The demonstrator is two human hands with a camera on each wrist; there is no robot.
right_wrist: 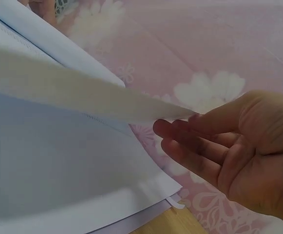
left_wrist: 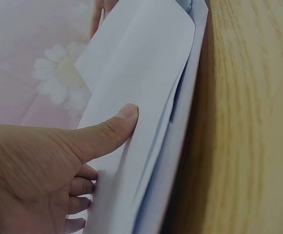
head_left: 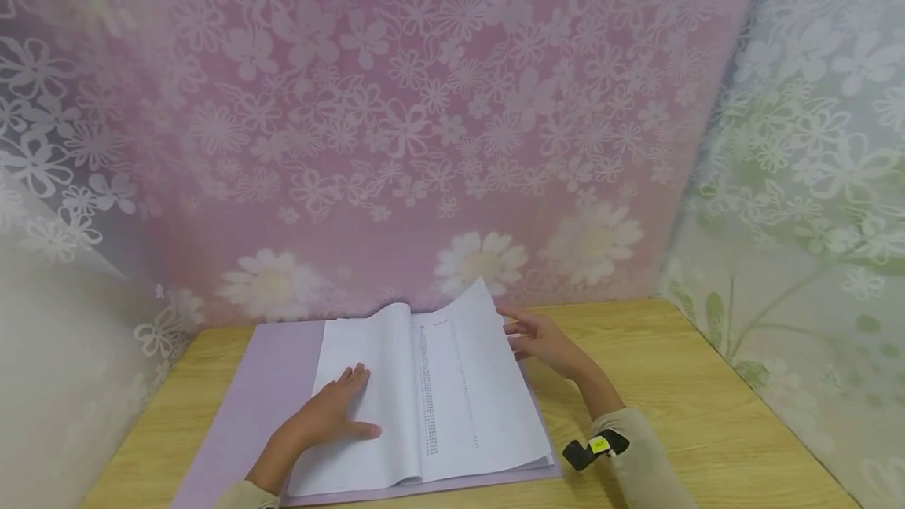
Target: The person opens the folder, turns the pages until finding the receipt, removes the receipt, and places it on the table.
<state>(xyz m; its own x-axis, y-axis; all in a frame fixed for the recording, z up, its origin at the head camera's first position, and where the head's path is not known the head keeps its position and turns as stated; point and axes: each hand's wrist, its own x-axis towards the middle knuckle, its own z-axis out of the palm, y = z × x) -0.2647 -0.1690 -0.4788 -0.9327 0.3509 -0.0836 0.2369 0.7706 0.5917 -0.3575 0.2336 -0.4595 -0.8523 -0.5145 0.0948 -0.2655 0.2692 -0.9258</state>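
A lavender folder (head_left: 240,391) lies spread on the table with a stack of white sheets in it. The turned-over left pages (head_left: 346,454) curve up beside the fold. My left hand (head_left: 327,419) rests on them, thumb apart from the fingers; the left wrist view shows its thumb (left_wrist: 109,134) lying on the paper. On the right, a printed page (head_left: 481,399) with columns of small text has its upper right part raised. My right hand (head_left: 543,342) is at that edge; in the right wrist view, thumb and fingertips pinch the corner of the lifted sheet (right_wrist: 102,97), with more pages (right_wrist: 68,170) below.
Wood-grain table (head_left: 636,368) extends to both sides of the folder. A pink flowered backdrop (head_left: 424,179) stands right behind it, with a pale flowered panel (head_left: 806,203) at the right. A black strap (head_left: 594,448) with a yellow tag circles the right sleeve.
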